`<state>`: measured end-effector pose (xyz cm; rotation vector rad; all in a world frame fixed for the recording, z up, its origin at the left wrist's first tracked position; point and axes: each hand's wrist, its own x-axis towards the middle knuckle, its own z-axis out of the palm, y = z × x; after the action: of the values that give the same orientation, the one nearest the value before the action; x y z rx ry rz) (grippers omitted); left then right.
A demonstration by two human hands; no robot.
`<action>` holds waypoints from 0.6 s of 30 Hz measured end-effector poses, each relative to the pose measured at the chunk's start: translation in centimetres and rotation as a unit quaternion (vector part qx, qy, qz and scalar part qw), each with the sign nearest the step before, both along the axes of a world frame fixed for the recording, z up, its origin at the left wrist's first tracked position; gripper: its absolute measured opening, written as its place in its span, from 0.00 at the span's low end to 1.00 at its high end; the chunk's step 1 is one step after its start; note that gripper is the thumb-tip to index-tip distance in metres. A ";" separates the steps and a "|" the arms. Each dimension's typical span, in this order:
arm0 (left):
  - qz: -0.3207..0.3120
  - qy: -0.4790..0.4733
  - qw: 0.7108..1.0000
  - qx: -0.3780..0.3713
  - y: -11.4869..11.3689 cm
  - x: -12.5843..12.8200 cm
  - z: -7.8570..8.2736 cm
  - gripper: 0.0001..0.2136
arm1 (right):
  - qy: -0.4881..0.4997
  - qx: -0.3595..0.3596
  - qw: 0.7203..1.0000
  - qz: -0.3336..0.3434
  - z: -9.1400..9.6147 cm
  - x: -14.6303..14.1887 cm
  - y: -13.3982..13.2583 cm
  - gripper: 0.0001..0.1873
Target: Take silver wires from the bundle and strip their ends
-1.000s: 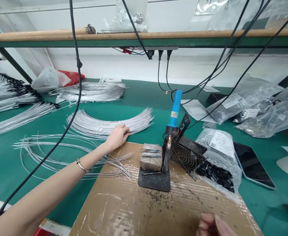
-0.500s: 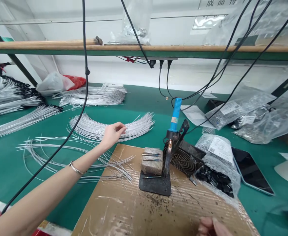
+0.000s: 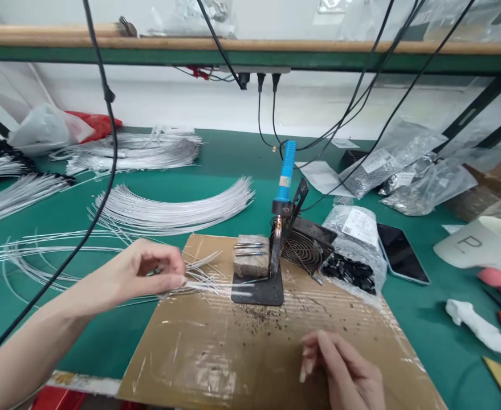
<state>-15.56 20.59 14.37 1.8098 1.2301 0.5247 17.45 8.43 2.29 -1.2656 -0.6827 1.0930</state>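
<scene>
My left hand (image 3: 147, 270) is closed, with thumb and fingers pinching several thin white wires (image 3: 207, 286). Their ends reach right, over the black base plate (image 3: 259, 293) of the soldering iron stand. Over the lower part of the cardboard sheet (image 3: 216, 353) is my right hand (image 3: 344, 370), its fingers curled together; whatever they may hold is hidden. A soldering iron with a blue handle (image 3: 286, 165) stands upright in the holder. Beside it is a worn block (image 3: 250, 265) with metal tips lying on top. Loose white wires (image 3: 57, 256) spread beyond my left hand.
A curved bundle of white wires (image 3: 177, 213) lies behind the cardboard. On the right are an opened bag of black parts (image 3: 350, 273), a tablet (image 3: 402, 253) and a white cup (image 3: 475, 242). Black cables (image 3: 111, 114) hang across the bench.
My left hand has come from the curved wire bundle back toward me, with wires in its pinch. The right hand has moved farther into view over the cardboard. The view has tilted down.
</scene>
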 end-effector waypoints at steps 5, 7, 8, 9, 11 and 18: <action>0.011 -0.019 0.998 -0.052 -3.1 0.8 -2.4 0.13 | -0.054 0.071 0.983 0.160 2.6 -2.9 0.4 0.21; 0.011 -0.023 0.997 -0.069 -3.2 0.9 -3.1 0.13 | -0.058 0.088 0.975 0.197 3.1 -3.5 0.7 0.19; 0.003 -0.023 0.997 -0.079 -3.2 1.0 -3.3 0.12 | -0.059 0.092 0.972 0.208 3.2 -3.6 0.8 0.18; -0.009 -0.022 0.996 -0.091 -3.2 1.0 -3.5 0.11 | -0.060 0.092 0.971 0.214 3.3 -3.7 0.9 0.17; -0.027 -0.019 0.993 -0.115 -3.2 1.0 -3.8 0.10 | -0.061 0.088 0.971 0.215 3.1 -3.8 1.1 0.15; -0.041 -0.030 0.988 -0.146 -3.3 1.0 -4.3 0.11 | -0.063 0.069 0.977 0.194 2.9 -4.0 1.2 0.17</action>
<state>-14.57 17.29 10.06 1.5776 1.1235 0.3302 13.49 9.66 5.19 -1.1145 -1.1158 1.2621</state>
